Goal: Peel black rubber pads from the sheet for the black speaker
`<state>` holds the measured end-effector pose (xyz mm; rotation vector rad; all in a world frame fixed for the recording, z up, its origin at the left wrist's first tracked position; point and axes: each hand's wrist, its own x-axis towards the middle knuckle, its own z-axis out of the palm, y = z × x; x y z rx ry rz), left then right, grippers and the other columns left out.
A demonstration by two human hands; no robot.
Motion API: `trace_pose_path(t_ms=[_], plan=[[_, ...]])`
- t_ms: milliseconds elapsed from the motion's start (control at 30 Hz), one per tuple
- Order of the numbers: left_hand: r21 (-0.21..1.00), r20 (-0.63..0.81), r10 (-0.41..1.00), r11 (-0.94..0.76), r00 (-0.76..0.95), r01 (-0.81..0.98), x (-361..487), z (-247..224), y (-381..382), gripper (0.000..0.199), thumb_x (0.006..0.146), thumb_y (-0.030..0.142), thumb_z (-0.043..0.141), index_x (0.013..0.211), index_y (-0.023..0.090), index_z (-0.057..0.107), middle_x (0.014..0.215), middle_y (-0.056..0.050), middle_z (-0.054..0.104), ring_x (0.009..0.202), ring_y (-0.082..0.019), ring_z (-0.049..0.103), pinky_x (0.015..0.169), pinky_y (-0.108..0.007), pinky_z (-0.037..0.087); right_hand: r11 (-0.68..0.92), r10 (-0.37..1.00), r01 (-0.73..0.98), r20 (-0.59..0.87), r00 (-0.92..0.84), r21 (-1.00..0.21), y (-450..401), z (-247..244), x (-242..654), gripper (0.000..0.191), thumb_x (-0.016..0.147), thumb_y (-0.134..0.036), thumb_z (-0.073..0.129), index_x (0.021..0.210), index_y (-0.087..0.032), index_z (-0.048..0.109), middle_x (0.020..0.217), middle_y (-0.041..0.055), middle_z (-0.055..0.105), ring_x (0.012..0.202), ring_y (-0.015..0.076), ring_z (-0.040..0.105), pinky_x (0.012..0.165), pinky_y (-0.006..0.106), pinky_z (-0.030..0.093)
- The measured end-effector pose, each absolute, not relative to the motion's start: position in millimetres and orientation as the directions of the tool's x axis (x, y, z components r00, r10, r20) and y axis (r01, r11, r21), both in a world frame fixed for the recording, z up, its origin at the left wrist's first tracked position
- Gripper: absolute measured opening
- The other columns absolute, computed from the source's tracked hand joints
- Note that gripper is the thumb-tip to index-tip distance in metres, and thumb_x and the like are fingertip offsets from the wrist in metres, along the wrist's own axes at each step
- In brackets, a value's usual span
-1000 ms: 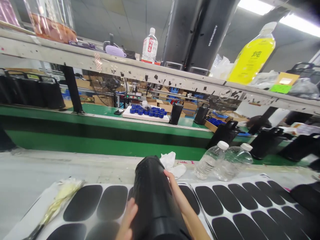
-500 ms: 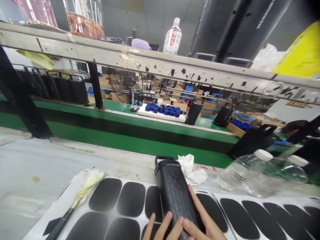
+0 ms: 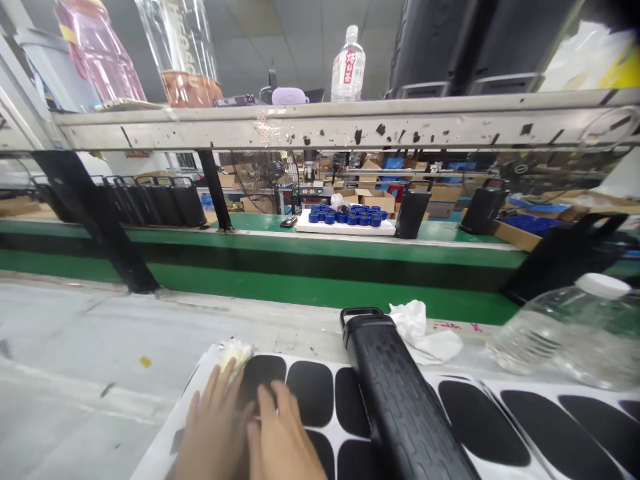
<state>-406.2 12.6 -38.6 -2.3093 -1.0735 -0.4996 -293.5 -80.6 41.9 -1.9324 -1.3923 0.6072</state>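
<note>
A long black ribbed cylinder with a loop handle (image 3: 400, 400) lies on a white sheet of black rounded pads (image 3: 313, 393), its handle end pointing away from me. My left hand (image 3: 213, 427) rests on the sheet with its fingers spread, next to a crumpled pale wrapper (image 3: 235, 357). My right hand (image 3: 283, 433) sits beside it, fingertips on a black pad (image 3: 310, 393). Neither hand touches the cylinder, and nothing shows held in either one. The cylinder's near end runs out of view at the bottom edge.
A clear plastic bottle (image 3: 565, 333) and a white tissue (image 3: 425, 337) lie at the right. Beyond the bench runs a green conveyor (image 3: 320, 283) carrying black cylinders and a white tray of blue caps (image 3: 345, 220). A scuffed metal shelf rail (image 3: 320, 127) crosses above it.
Both hands have let go of the black cylinder, which now lies on the sheet, and have moved left onto the pads. The view has turned and levelled, and the bottles have shifted right.
</note>
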Motion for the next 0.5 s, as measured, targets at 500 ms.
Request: trace_pose_path(t_ms=[500], plan=[[-0.111, 0.666, 0.599, -0.509, 0.444, 0.853, -391.0, -34.2, 4.2, 0.048, 0.099, 0.033, 0.033, 0.115, 0.002, 0.067, 0.14, -0.017, 0.055, 0.129, -0.038, 0.052, 0.093, -0.046, 0.05, -0.49, 0.861, 0.731, -0.137, 0.489, -0.475, -19.4, 40.0, -271.5, 0.038, 0.092, -0.003, 0.046, 0.129, -0.001, 0.057, 0.131, 0.0237, 0.056, 0.124, 0.0338, 0.054, 0.094, 0.046, 0.056]])
